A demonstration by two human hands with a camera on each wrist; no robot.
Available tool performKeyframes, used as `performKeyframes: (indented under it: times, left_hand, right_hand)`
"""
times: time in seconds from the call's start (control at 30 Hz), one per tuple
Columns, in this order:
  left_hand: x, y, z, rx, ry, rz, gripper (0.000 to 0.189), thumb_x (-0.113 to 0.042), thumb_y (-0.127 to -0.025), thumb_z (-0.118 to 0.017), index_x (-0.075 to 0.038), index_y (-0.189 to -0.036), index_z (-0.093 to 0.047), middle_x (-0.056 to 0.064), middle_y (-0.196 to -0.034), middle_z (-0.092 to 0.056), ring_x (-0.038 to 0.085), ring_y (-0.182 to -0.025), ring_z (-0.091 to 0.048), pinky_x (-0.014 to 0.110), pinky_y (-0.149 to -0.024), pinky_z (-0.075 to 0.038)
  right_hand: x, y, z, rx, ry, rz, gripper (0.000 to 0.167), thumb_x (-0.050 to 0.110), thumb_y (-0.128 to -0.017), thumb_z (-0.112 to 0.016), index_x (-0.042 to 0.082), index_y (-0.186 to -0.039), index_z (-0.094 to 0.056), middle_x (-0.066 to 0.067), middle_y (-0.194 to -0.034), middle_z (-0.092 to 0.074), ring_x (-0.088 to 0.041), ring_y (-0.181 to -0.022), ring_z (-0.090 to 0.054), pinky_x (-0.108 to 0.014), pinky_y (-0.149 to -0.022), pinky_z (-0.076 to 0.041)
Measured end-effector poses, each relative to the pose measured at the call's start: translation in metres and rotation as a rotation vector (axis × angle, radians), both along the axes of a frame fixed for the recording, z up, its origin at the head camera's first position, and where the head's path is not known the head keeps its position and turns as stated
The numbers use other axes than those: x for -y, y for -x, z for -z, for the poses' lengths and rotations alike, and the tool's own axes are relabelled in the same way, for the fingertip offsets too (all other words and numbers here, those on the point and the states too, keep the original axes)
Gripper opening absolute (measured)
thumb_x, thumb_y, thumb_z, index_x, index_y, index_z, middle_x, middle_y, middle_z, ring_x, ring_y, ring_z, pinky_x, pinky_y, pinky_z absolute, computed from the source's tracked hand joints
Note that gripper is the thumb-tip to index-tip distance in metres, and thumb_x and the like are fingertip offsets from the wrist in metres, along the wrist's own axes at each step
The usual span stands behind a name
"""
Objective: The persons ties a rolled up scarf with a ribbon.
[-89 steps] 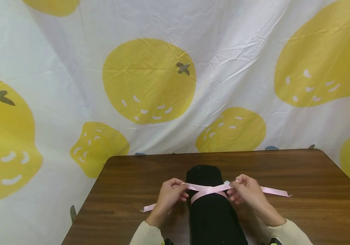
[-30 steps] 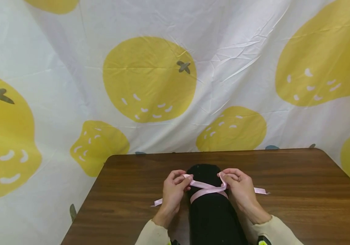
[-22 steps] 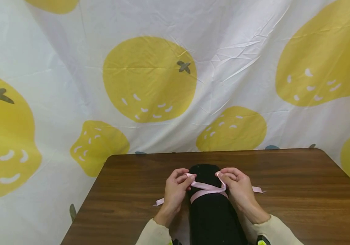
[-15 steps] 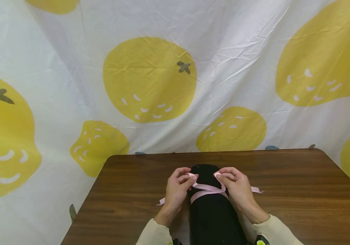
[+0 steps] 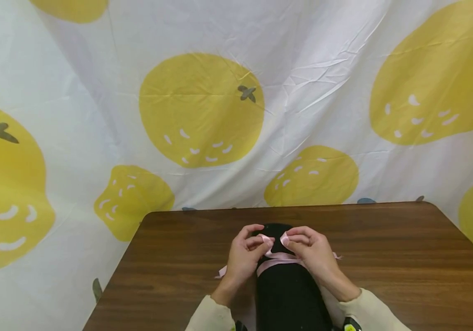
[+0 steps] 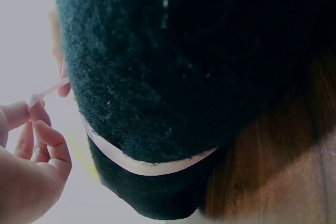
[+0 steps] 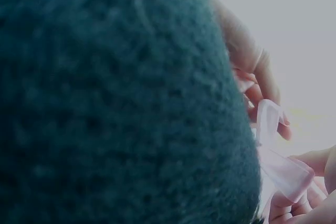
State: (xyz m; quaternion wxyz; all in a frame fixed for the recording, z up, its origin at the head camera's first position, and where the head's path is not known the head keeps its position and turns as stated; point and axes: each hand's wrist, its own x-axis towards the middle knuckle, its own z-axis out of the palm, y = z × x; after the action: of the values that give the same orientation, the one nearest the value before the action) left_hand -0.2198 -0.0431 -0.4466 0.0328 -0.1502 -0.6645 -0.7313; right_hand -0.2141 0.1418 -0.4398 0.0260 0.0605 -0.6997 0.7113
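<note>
A pink satin ribbon (image 5: 281, 257) wraps round a long black fuzzy form (image 5: 292, 294) lying on the table, and its two upper lengths cross on top. My left hand (image 5: 243, 257) pinches one length of ribbon between thumb and fingers, left of the form's far end. Opposite it, my right hand (image 5: 312, 255) pinches the other length, folded into a small loop. The right wrist view shows folded ribbon (image 7: 287, 174) at the fingertips. In the left wrist view the ribbon band (image 6: 149, 167) circles the dark fuzzy form (image 6: 142, 77). The hands hide part of the crossing.
The brown wooden table (image 5: 385, 257) extends to both sides. Loose ribbon ends stick out beyond each hand, one left (image 5: 222, 272) and one right (image 5: 337, 255). Behind the table hangs a white cloth (image 5: 236, 184) printed with yellow fruit.
Both hands have come closer together over the black form. The ribbon lengths, earlier stretched apart and crossed, are now bent up at the fingertips, and the loose outer ends have drawn inward.
</note>
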Motion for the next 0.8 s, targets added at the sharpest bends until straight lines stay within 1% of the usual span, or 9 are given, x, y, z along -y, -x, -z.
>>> performKeyframes:
  times: [0.07, 0.13, 0.2, 0.3, 0.47, 0.53, 0.63, 0.73, 0.8]
  left_hand:
    - [-0.0009, 0.0004, -0.0007, -0.018, 0.007, 0.017, 0.042, 0.002, -0.087, -0.071, 0.007, -0.125, -0.051, 0.03, -0.101, -0.07, 0.021, -0.088, -0.072, 0.018, -0.072, -0.053]
    - [-0.0017, 0.0009, -0.0009, -0.033, 0.023, 0.029, 0.042, 0.001, -0.087, -0.072, 0.003, -0.125, -0.053, 0.03, -0.099, -0.07, 0.011, -0.081, -0.069, 0.018, -0.071, -0.053]
    - [-0.0025, 0.0009, -0.0013, -0.046, 0.038, 0.038, 0.041, -0.001, -0.088, -0.072, 0.0, -0.125, -0.055, 0.03, -0.098, -0.07, 0.006, -0.077, -0.066, 0.018, -0.07, -0.053]
    - [-0.0028, 0.0016, -0.0012, -0.066, 0.054, 0.049, 0.041, -0.001, -0.088, -0.072, -0.002, -0.125, -0.055, 0.028, -0.098, -0.07, 0.005, -0.076, -0.065, 0.019, -0.07, -0.053]
    - [-0.0018, 0.0033, -0.0006, -0.088, 0.084, 0.077, 0.043, -0.003, -0.09, -0.071, -0.003, -0.129, -0.053, 0.024, -0.104, -0.072, 0.005, -0.077, -0.065, 0.019, -0.07, -0.052]
    - [-0.0013, 0.0039, -0.0005, -0.098, 0.108, 0.089, 0.045, -0.005, -0.091, -0.07, -0.003, -0.131, -0.052, 0.024, -0.106, -0.071, 0.004, -0.075, -0.064, 0.018, -0.07, -0.051]
    - [-0.0013, 0.0039, -0.0006, -0.108, 0.146, 0.1, 0.045, -0.007, -0.092, -0.07, -0.005, -0.133, -0.052, 0.022, -0.106, -0.071, 0.004, -0.071, -0.062, 0.018, -0.068, -0.051]
    - [-0.0018, 0.0025, -0.0014, -0.091, 0.178, 0.086, 0.047, -0.008, -0.092, -0.07, -0.006, -0.134, -0.051, 0.02, -0.104, -0.071, 0.005, -0.07, -0.061, 0.018, -0.066, -0.051]
    - [-0.0029, 0.0014, -0.0021, -0.067, 0.193, 0.062, 0.048, -0.008, -0.091, -0.071, -0.007, -0.135, -0.05, 0.018, -0.103, -0.071, 0.005, -0.07, -0.062, 0.017, -0.065, -0.052]
  right_hand:
    - [0.0014, 0.0003, -0.0009, 0.003, -0.005, -0.028, 0.032, 0.008, -0.089, -0.073, -0.008, -0.114, -0.061, -0.011, -0.096, -0.075, -0.01, -0.086, -0.069, -0.024, -0.072, -0.056]
    - [0.0024, 0.0003, -0.0022, -0.003, -0.015, -0.06, 0.033, 0.008, -0.09, -0.072, -0.008, -0.116, -0.061, -0.014, -0.1, -0.074, -0.012, -0.089, -0.07, -0.026, -0.074, -0.057]
    - [0.0028, 0.0, -0.0037, -0.015, -0.036, -0.093, 0.034, 0.007, -0.09, -0.071, -0.007, -0.119, -0.06, -0.016, -0.104, -0.074, -0.011, -0.093, -0.07, -0.027, -0.077, -0.058]
    - [0.0028, -0.0001, -0.0053, -0.045, -0.08, -0.143, 0.039, 0.005, -0.091, -0.069, -0.007, -0.125, -0.056, -0.019, -0.106, -0.073, -0.01, -0.095, -0.07, -0.024, -0.078, -0.056]
    - [0.0022, 0.0005, -0.0063, -0.077, -0.142, -0.212, 0.045, 0.007, -0.093, -0.068, -0.004, -0.132, -0.05, -0.021, -0.102, -0.073, -0.012, -0.091, -0.071, -0.023, -0.078, -0.055]
    - [0.0023, 0.0004, -0.0063, -0.092, -0.135, -0.241, 0.046, 0.006, -0.093, -0.066, -0.005, -0.134, -0.047, -0.022, -0.102, -0.073, -0.011, -0.09, -0.07, -0.024, -0.078, -0.055]
    - [0.0027, 0.0009, -0.0055, -0.118, -0.091, -0.299, 0.046, 0.005, -0.095, -0.063, -0.007, -0.135, -0.043, -0.022, -0.104, -0.072, -0.01, -0.091, -0.069, -0.027, -0.078, -0.057]
    - [0.003, 0.0013, -0.0045, -0.149, -0.04, -0.35, 0.044, 0.003, -0.096, -0.061, -0.01, -0.133, -0.041, -0.021, -0.104, -0.071, -0.01, -0.089, -0.069, -0.031, -0.077, -0.058]
    - [0.0028, 0.0018, -0.0034, -0.193, -0.053, -0.363, 0.041, 0.001, -0.096, -0.06, -0.011, -0.131, -0.042, -0.022, -0.105, -0.07, -0.011, -0.09, -0.069, -0.031, -0.077, -0.058]
